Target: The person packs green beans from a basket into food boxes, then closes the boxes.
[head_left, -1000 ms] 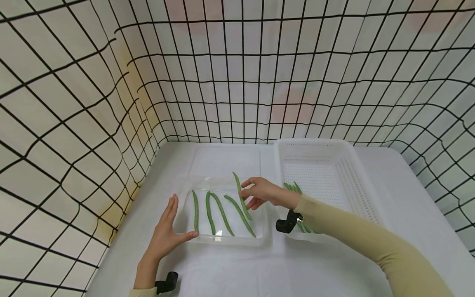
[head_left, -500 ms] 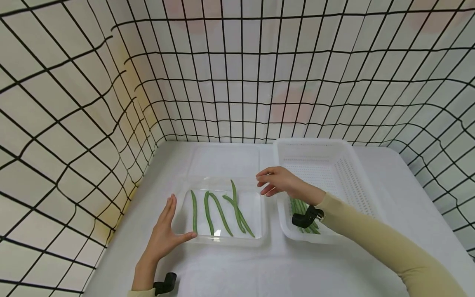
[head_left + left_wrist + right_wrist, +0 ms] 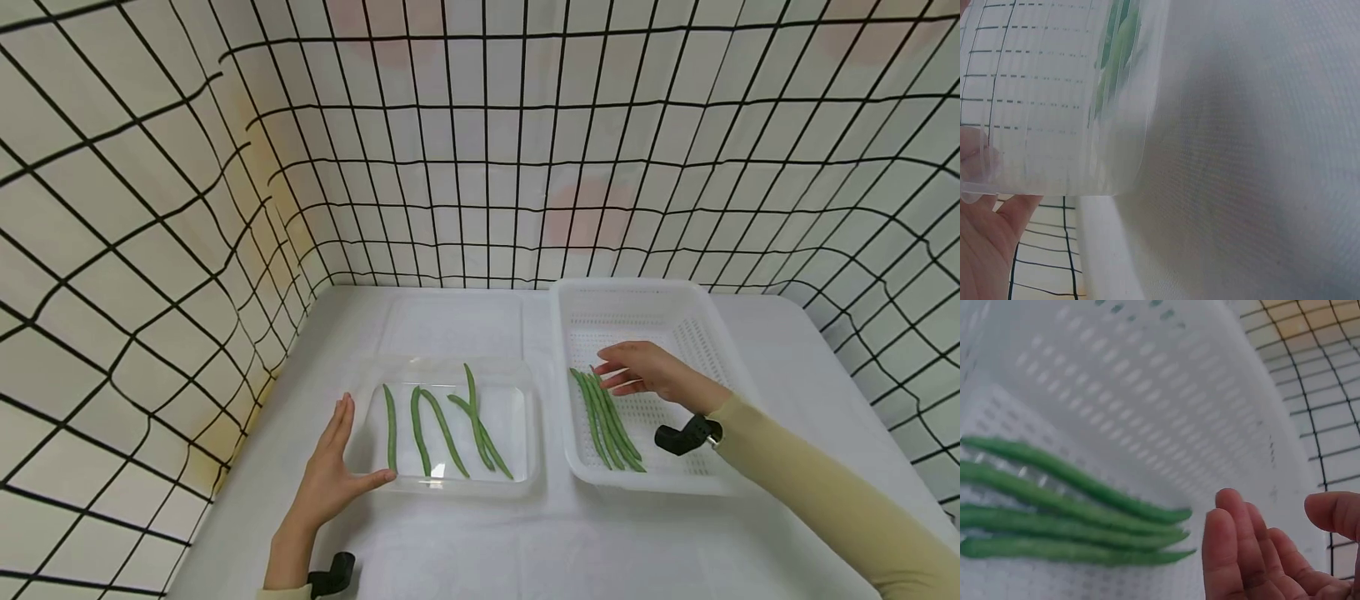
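Observation:
My left hand rests against the left side of a clear plastic container, fingers straight and thumb on the near left corner of its rim. In the left wrist view, part of the hand shows beside the container wall. Several green beans lie inside; two at the right, one of them this bean, cross each other. My right hand, holding nothing, hovers over a white perforated basket. Close to its fingertips lies a bunch of green beans. In the right wrist view, thumb and fingers are apart.
A white cloth covers the table. Black wire mesh stands along the back and both sides. A flat clear lid-like sheet lies behind the container. The basket stands right of the container, with a narrow gap between.
My right hand has let go of a green bean, which now lies across another in the container. It has moved right, over the basket. The left hand stays in place.

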Demonstrator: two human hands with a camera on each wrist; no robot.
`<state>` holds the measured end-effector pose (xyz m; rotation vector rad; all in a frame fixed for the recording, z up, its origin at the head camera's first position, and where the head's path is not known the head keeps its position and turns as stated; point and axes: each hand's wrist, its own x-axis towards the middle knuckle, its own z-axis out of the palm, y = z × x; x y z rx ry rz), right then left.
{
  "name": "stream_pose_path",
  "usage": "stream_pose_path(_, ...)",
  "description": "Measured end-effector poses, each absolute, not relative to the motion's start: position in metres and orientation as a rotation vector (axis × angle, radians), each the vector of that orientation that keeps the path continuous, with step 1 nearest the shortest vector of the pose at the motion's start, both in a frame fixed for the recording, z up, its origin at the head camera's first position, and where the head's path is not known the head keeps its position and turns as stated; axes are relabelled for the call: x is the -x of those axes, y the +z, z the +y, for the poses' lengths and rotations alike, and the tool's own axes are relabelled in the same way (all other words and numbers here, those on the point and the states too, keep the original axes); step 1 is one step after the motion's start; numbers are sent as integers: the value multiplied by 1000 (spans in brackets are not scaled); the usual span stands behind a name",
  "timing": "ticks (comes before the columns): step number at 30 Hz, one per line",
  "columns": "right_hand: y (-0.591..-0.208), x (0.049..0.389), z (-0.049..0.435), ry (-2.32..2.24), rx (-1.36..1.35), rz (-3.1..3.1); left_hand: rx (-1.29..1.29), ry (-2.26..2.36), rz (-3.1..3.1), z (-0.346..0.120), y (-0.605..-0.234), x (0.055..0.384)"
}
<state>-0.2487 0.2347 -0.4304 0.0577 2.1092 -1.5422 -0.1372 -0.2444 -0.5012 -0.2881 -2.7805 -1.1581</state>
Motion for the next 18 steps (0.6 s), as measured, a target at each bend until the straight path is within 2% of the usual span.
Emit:
stream_pose_path(9,-453,249,260,-1442,-202,2114,281,-1163,-2784,-245,-503,138)
stream_pose_path(18,-468,250,263,-1416,-252,2092,281,-1152,-2788,-246,-503,137)
